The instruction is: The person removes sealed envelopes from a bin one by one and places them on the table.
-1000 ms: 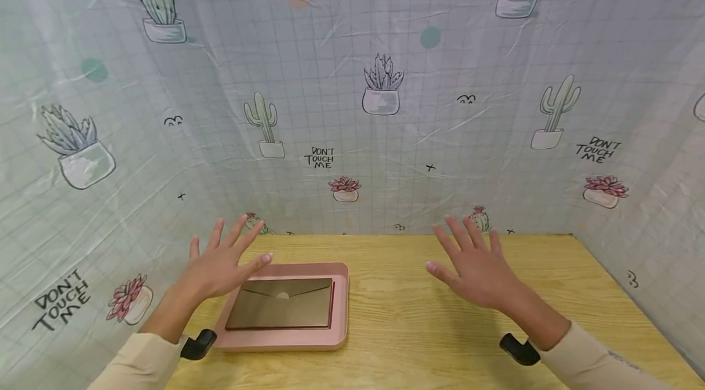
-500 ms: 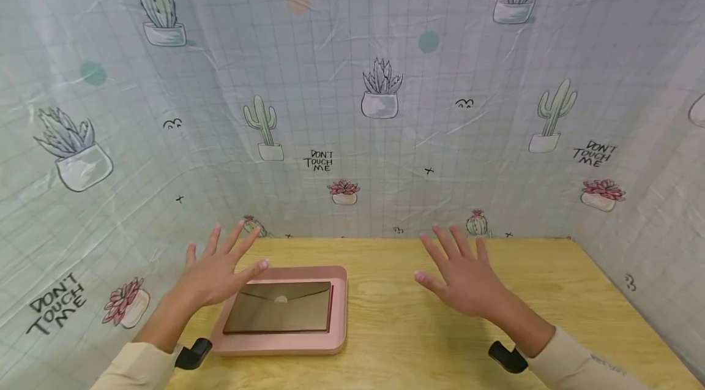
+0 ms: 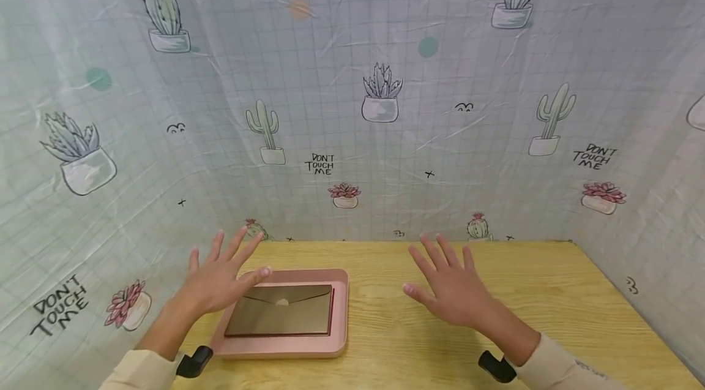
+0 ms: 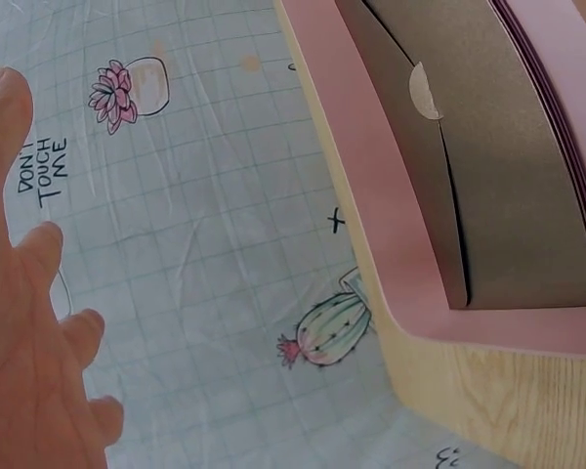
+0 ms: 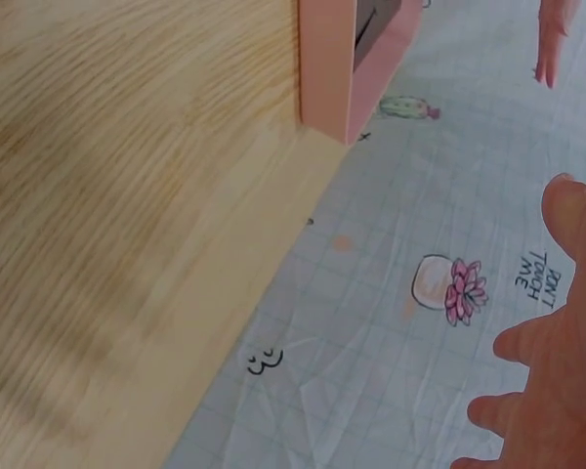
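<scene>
A pink tray (image 3: pixel 340 341) lies on the left part of the wooden table, holding a small stack of envelopes. The top envelope (image 3: pixel 281 316) is bronze-brown, with its flap side up and a pale half-round seal; dark red edges show under it. My left hand (image 3: pixel 217 283) hovers over the tray's left side, fingers spread, holding nothing. To the right of the tray, my right hand (image 3: pixel 454 292) is held above the table with fingers spread, also holding nothing. The left wrist view shows the envelope stack (image 4: pixel 518 166) inside the tray, apart from the left hand (image 4: pixel 24 283).
The light wooden table (image 3: pixel 551 316) reaches back to a hanging sheet (image 3: pixel 380 151) printed with cacti and lettering. The sheet also closes off the left and right sides. A black strap mount sits at each wrist, next to beige sleeves.
My right hand has moved left, towards the tray. The left hand stays nearly in place over the tray's left side. The whole scene sits slightly lower in view; tray and envelopes are unmoved.
</scene>
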`<state>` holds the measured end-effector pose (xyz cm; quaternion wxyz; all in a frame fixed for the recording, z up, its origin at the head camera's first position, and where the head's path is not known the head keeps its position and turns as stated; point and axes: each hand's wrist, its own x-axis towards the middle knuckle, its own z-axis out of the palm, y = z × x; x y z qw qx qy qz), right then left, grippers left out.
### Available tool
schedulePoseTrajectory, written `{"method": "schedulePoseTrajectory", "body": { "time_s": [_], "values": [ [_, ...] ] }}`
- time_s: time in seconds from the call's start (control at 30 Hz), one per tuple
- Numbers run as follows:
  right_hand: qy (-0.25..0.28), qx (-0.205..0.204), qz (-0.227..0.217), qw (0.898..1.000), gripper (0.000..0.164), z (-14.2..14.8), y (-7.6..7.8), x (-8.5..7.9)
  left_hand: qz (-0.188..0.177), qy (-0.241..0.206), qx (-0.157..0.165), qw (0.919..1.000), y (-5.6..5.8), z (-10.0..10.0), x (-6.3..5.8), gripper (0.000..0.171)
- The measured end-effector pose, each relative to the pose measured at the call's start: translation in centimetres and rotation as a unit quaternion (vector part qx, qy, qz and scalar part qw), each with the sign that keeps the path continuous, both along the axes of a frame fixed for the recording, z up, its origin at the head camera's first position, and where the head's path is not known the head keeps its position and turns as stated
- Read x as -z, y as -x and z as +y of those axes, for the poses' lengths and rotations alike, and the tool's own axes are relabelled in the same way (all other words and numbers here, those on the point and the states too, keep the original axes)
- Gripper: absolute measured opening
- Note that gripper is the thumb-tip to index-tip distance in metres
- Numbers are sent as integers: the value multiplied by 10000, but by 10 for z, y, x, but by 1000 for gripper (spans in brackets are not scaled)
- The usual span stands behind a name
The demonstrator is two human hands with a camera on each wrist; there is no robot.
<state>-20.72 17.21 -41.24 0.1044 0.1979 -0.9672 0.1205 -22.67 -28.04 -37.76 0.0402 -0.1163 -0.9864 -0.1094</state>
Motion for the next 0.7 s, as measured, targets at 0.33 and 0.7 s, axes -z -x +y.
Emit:
{"method": "schedulePoseTrajectory", "body": {
  "time_s": [0.33,0.7],
  "values": [
    [22,-91,-204,9997,77,-9,0,4,94,21,42,9999,-3,0,6,80],
    [34,-183,-322,9993,77,-21,1,7,49,-4,98,9999,-5,1,11,80]
  ]
}}
